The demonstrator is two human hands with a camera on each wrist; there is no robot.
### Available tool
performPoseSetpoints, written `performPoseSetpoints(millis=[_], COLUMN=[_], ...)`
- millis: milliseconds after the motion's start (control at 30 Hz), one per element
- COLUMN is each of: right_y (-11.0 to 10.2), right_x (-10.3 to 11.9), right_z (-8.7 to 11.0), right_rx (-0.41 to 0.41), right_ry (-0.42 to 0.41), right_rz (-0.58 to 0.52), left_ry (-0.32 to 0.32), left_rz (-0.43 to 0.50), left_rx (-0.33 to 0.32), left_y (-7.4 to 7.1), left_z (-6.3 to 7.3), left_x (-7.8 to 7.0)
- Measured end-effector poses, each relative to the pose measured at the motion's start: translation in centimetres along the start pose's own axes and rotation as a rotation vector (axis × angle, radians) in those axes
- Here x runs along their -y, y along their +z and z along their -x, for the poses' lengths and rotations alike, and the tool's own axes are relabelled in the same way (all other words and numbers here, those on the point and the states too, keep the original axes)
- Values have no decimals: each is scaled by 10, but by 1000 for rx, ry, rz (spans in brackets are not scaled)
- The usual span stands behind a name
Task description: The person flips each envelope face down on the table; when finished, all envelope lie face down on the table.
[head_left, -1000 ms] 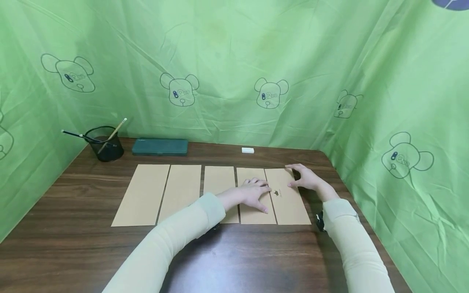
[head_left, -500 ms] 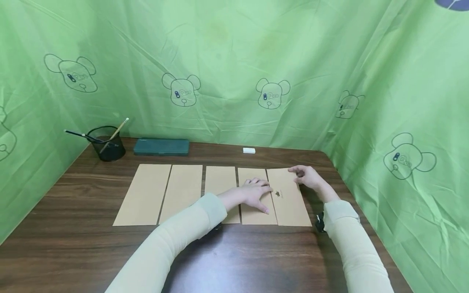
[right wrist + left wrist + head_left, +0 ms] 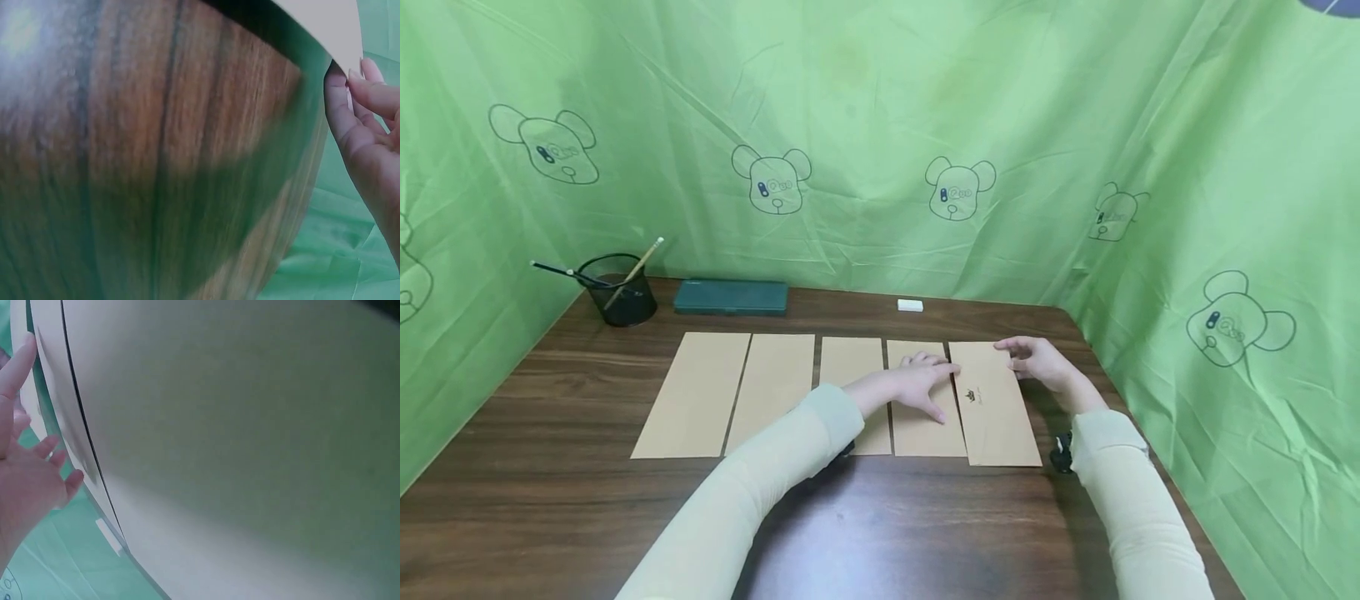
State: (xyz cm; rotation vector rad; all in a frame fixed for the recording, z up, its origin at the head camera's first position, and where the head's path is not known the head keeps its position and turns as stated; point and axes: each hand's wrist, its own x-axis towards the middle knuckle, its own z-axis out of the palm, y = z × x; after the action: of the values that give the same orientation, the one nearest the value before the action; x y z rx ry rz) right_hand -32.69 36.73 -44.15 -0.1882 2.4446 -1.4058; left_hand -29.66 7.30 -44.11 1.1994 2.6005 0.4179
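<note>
In the head view a brown kraft-paper sheet (image 3: pixel 1000 425) with a small printed crown lies at the right end of a row of similar sheets. My right hand (image 3: pixel 1039 364) pinches its far right corner between thumb and fingers. The right wrist view shows that pinched sheet (image 3: pixel 328 25) raised above the wood, casting a shadow. My left hand (image 3: pixel 916 386) is spread over the neighbouring brown sheet (image 3: pixel 925 437), index fingertip near the crown sheet's left edge. In the left wrist view the fingers of my left hand (image 3: pixel 28 472) are apart and hold nothing.
More plain brown sheets (image 3: pixel 692 400) continue the row leftward on the dark wooden table (image 3: pixel 880 533). Behind stand a black mesh pen cup (image 3: pixel 628 304) with pencils, a dark green case (image 3: pixel 730 297) and a white eraser (image 3: pixel 910 306). A green curtain (image 3: pixel 865 108) encloses the table.
My right hand has taken the crown sheet's far corner and drawn the sheet slightly right and nearer, widening the gap beside it. My left hand has shifted slightly away from me.
</note>
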Motion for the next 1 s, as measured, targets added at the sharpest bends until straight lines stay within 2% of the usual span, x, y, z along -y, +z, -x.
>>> performPoseSetpoints(millis=[300, 500, 700, 767, 900, 1000], right_y=[-2, 0, 6, 8, 12, 19], right_x=[-2, -7, -6, -5, 2, 14], right_z=[5, 8, 8, 8, 11, 15], right_rx=[46, 71, 52, 31, 17, 0], right_ry=[36, -3, 23, 35, 23, -5], right_rz=[-36, -98, -116, -84, 48, 186], left_ry=[-23, -30, -33, -42, -55, -69], left_rz=[126, 107, 97, 90, 76, 76], left_rx=[-56, -72, -94, -114, -139, -157], left_y=[-5, -2, 0, -1, -2, -2], left_z=[-11, -16, -17, -17, -17, -18], left_x=[9, 10, 10, 10, 11, 12])
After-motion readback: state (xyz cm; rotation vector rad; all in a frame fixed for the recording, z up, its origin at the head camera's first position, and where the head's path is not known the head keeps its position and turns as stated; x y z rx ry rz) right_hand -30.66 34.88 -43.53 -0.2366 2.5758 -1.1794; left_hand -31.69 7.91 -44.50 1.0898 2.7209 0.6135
